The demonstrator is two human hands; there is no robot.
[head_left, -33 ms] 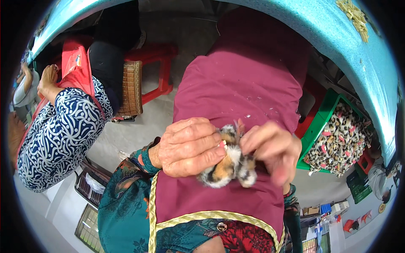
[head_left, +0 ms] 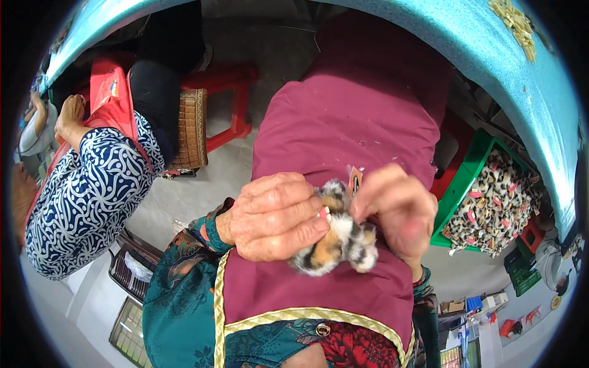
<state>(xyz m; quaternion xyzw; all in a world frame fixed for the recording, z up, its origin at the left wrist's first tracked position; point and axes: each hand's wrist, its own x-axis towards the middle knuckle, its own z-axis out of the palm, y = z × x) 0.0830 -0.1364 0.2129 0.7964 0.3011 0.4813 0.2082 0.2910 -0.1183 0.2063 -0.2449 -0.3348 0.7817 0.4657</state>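
Observation:
Both hands hold one small furry piece with leopard-like patches of white, orange and dark grey, over my maroon apron. My left hand grips its left side with curled fingers. My right hand pinches the right side, and a small orange tag sticks up between the fingers. The piece's middle is partly covered by my fingers.
A green crate full of similar leopard-print furry pieces sits at the right under a turquoise table edge. A person in a blue-and-white patterned top sits at the left near a red plastic stool. Dark baskets lie at the lower left.

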